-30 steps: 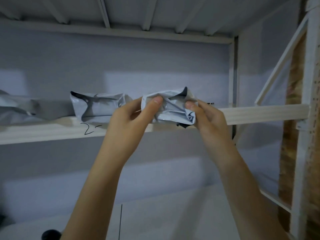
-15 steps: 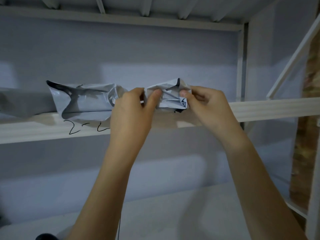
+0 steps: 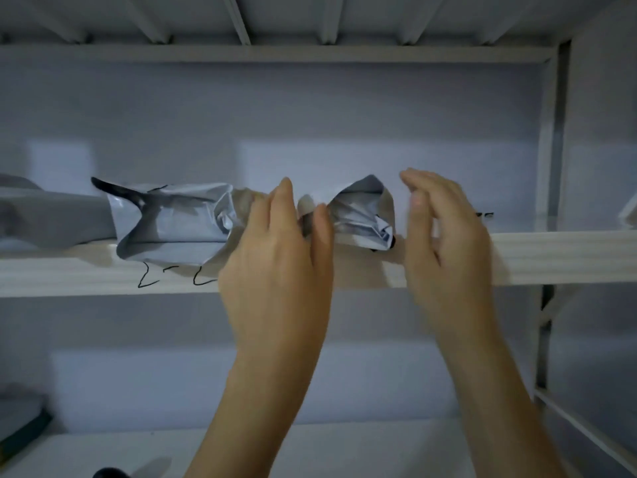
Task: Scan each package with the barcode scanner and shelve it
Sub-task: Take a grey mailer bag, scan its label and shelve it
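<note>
A small crumpled package (image 3: 362, 215) is seen set on the shelf (image 3: 551, 257), close to its front edge and roughly midway along it. Its left end is pinched by the left hand (image 3: 279, 257), thumb and fingers curled on the wrinkled film. The right hand (image 3: 444, 236) is held just beside the package's right end with fingers loosely spread, nothing gripped; whether it is touched there cannot be told through the blur. A larger grey mailer (image 3: 172, 222) is lain immediately to the left, partly hidden behind the left hand. Because the package is perched near the front edge and is light, it could be dragged forward and dropped if the pinch is released carelessly. The neighbouring mailer could likewise be nudged.
</note>
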Available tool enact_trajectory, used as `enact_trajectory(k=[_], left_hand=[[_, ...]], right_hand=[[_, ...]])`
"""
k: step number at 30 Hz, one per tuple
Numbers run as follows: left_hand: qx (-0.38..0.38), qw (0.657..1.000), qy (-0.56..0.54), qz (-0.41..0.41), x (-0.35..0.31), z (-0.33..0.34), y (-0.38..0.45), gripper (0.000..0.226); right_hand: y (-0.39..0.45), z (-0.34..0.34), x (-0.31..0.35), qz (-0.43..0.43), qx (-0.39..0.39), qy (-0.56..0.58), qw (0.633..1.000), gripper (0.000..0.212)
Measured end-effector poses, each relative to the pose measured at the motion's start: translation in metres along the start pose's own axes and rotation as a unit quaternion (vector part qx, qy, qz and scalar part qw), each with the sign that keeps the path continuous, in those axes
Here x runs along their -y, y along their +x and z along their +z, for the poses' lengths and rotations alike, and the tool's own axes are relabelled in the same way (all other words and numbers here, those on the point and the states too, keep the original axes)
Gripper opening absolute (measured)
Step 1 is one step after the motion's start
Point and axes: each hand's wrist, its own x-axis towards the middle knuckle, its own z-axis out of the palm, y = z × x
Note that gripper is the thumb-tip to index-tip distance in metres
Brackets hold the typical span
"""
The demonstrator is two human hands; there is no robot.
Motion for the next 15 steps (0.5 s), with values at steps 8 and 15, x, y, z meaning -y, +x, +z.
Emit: enact_trajectory(k=[8, 15], left_hand=[[0.124, 0.972, 0.008, 0.2, 0.1, -0.036, -0.108, 0.056], [0.321, 0.928, 0.174, -0.08, 0.25, -0.083, -0.208, 0.012]], right_hand=[[-0.142, 0.026, 0.01, -0.03, 0.028, 0.223, 0.974, 0.03], [-0.282, 0.125, 0.034, 0.306, 0.449, 0.184, 0.819, 0.017]])
